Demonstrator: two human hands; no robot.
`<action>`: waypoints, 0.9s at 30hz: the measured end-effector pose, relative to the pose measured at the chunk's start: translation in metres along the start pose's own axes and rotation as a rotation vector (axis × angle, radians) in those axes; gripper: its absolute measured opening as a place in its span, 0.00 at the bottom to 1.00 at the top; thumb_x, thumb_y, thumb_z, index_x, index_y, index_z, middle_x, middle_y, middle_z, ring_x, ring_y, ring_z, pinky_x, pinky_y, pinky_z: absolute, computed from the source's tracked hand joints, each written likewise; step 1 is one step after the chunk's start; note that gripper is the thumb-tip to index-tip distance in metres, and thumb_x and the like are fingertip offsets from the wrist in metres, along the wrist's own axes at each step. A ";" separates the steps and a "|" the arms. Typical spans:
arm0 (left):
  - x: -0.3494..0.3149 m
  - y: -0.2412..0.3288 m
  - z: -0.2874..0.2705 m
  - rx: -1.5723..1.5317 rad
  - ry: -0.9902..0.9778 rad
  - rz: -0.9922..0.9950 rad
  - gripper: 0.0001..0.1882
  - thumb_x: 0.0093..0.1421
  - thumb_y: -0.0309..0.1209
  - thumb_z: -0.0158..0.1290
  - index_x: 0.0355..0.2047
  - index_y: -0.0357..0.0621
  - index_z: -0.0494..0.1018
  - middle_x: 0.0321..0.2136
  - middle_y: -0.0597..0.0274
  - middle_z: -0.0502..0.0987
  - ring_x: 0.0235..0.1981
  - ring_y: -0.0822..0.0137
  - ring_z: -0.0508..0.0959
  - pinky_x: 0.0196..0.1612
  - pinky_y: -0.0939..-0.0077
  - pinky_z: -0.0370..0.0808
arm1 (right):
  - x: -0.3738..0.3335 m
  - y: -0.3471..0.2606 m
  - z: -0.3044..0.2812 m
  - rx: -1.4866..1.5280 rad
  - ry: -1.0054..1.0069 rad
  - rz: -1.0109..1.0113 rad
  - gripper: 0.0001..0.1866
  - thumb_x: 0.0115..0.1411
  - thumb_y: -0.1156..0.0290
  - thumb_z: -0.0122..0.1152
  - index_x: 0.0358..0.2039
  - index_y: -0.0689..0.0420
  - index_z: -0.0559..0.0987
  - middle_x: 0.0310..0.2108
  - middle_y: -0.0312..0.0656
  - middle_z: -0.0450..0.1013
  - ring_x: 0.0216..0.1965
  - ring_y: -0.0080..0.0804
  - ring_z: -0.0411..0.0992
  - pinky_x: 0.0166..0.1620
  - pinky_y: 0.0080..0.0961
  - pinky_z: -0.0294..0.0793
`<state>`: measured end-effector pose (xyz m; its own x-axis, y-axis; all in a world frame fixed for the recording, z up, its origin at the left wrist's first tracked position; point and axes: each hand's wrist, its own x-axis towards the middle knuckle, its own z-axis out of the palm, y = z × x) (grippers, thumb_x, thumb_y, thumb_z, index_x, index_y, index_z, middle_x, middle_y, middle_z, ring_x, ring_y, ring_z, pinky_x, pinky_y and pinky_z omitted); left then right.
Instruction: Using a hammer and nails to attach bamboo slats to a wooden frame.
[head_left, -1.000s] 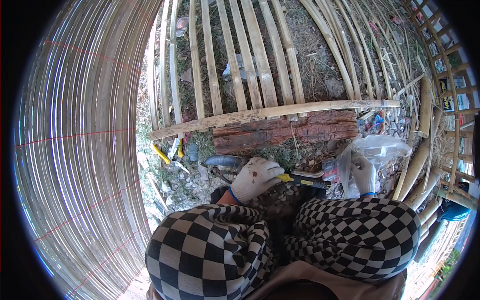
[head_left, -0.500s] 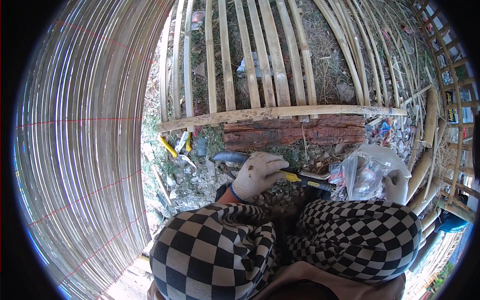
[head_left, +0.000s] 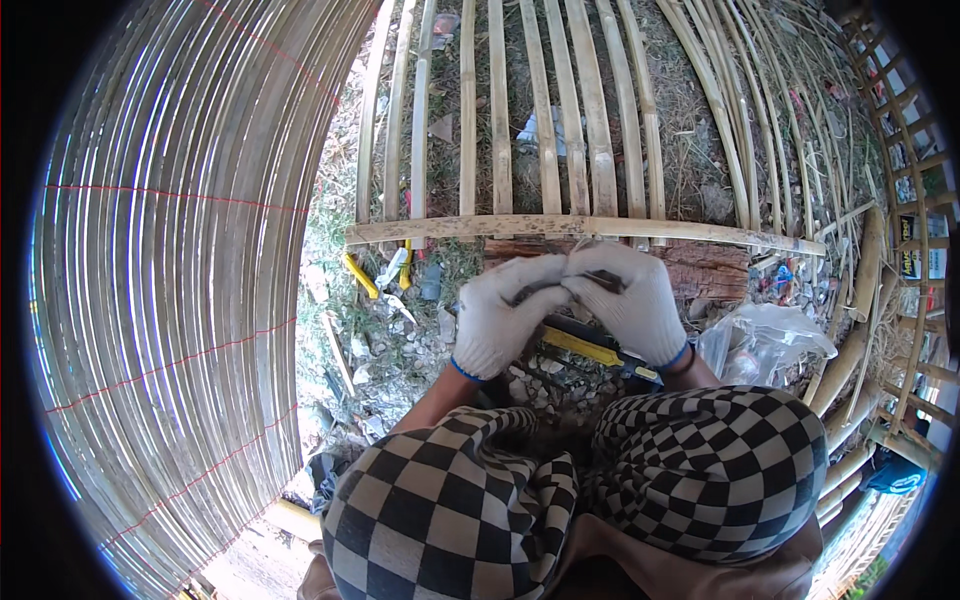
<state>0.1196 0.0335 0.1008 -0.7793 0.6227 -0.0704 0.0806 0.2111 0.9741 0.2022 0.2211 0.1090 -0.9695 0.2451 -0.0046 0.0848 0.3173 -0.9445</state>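
Note:
My left hand [head_left: 508,312] and my right hand [head_left: 637,305], both in white knit gloves with blue cuffs, meet at the fingertips in front of me. Their fingers are pinched together, and whatever they grip is too small to make out. Just below them lies a long black-and-yellow tool [head_left: 585,347], partly covered by the gloves. Behind the fingers a reddish-brown wooden beam [head_left: 700,268] rests on the ground, along a bamboo crosspiece [head_left: 600,227]. A clear plastic bag [head_left: 765,340] sits to the right of my right hand.
Upright bamboo strips [head_left: 550,110] stretch away from the crosspiece. Yellow-handled pliers [head_left: 362,276] lie on the rubble at left. A slatted bamboo screen tied with red string [head_left: 180,300] fills the left side; bamboo poles [head_left: 860,300] and lattice [head_left: 915,330] stand at right.
My right hand has left the plastic bag and come to the middle. My left hand has let go of the black-and-yellow tool and moved up to meet it. The view has shifted slightly.

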 end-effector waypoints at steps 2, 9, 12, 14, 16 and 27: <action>-0.003 -0.003 -0.011 -0.052 0.070 -0.154 0.15 0.62 0.21 0.66 0.50 0.38 0.87 0.40 0.60 0.88 0.38 0.72 0.86 0.43 0.78 0.82 | 0.010 0.006 0.012 0.005 -0.028 -0.030 0.09 0.63 0.76 0.74 0.44 0.59 0.88 0.37 0.41 0.84 0.36 0.26 0.82 0.40 0.24 0.81; 0.012 -0.024 -0.053 0.180 0.060 -0.136 0.14 0.61 0.24 0.67 0.48 0.40 0.88 0.41 0.58 0.88 0.42 0.66 0.87 0.49 0.72 0.83 | 0.013 0.019 0.030 0.067 -0.016 0.136 0.11 0.64 0.69 0.73 0.45 0.58 0.87 0.37 0.42 0.84 0.35 0.35 0.83 0.40 0.31 0.81; 0.031 -0.054 -0.072 0.507 0.241 0.219 0.07 0.61 0.29 0.68 0.39 0.44 0.90 0.40 0.53 0.88 0.46 0.54 0.85 0.55 0.61 0.79 | -0.005 0.041 0.021 -0.429 -0.173 0.112 0.15 0.63 0.64 0.73 0.46 0.58 0.85 0.39 0.44 0.81 0.40 0.47 0.82 0.44 0.41 0.81; 0.042 -0.051 -0.072 0.429 0.246 0.154 0.07 0.61 0.30 0.68 0.39 0.44 0.90 0.39 0.53 0.88 0.46 0.55 0.85 0.55 0.61 0.79 | -0.026 0.061 0.023 -0.505 -0.207 0.081 0.17 0.61 0.62 0.73 0.47 0.57 0.83 0.40 0.45 0.78 0.43 0.52 0.80 0.47 0.45 0.80; 0.046 -0.055 -0.069 0.280 0.292 0.054 0.07 0.61 0.31 0.68 0.38 0.44 0.89 0.38 0.54 0.89 0.45 0.55 0.85 0.53 0.61 0.79 | -0.039 0.061 0.026 -0.560 -0.329 0.087 0.21 0.59 0.58 0.75 0.48 0.54 0.81 0.42 0.47 0.76 0.50 0.54 0.77 0.53 0.49 0.78; 0.061 -0.089 -0.045 0.548 0.358 0.272 0.05 0.60 0.32 0.67 0.35 0.47 0.89 0.40 0.60 0.88 0.50 0.56 0.81 0.61 0.59 0.71 | -0.066 0.068 0.034 -0.591 -0.610 0.344 0.20 0.64 0.57 0.69 0.50 0.56 0.78 0.41 0.52 0.82 0.45 0.59 0.81 0.48 0.54 0.79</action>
<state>0.0368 0.0183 0.0196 -0.8358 0.4411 0.3269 0.5295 0.4903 0.6922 0.2638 0.1958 0.0341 -0.8081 -0.0602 -0.5859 0.3323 0.7747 -0.5379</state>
